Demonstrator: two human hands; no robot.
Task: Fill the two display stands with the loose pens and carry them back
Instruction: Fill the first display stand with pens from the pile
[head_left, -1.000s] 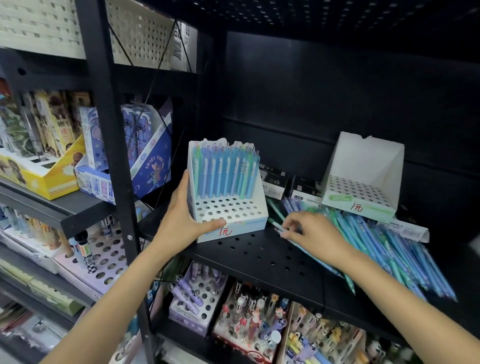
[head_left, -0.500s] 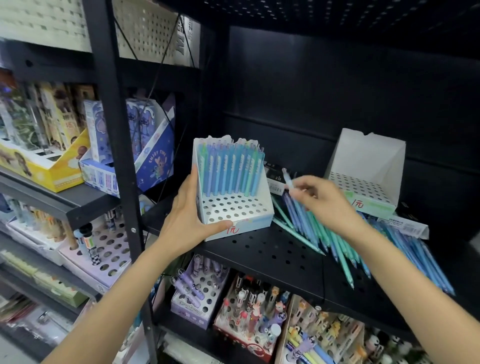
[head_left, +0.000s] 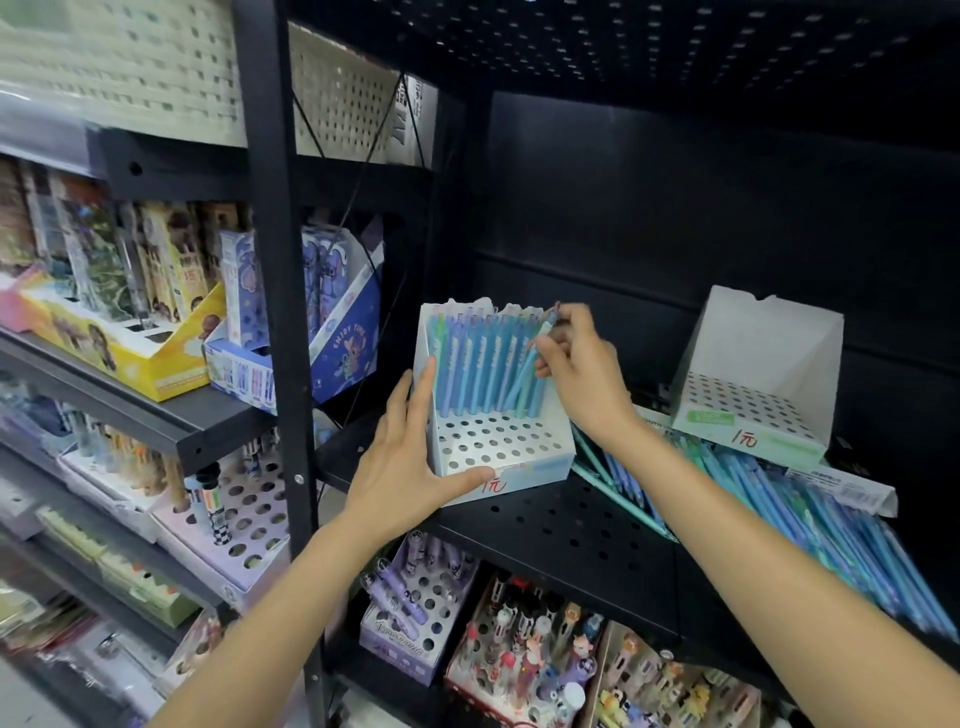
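Note:
A white display stand (head_left: 498, 447) with a holed top sits on the black shelf (head_left: 561, 530), its back row filled with blue and teal pens. My left hand (head_left: 410, 457) holds the stand's left side, thumb along its front edge. My right hand (head_left: 576, 364) pinches one blue pen (head_left: 527, 371), tilted, with its tip at the right end of the back row. A second white stand (head_left: 753, 405), with no pens in it, stands further right. Loose blue and teal pens (head_left: 810, 525) lie in a heap on the shelf in front of it.
A black upright post (head_left: 275, 322) stands just left of my left hand. Boxes of other stationery fill the shelves to the left (head_left: 291, 338) and stands of novelty pens (head_left: 524, 660) the shelf below. The shelf's dark back wall is close behind both stands.
My right hand picked one pen from the loose heap, carried it left and up, and now holds it at the first stand's back row. My left hand stayed on that stand.

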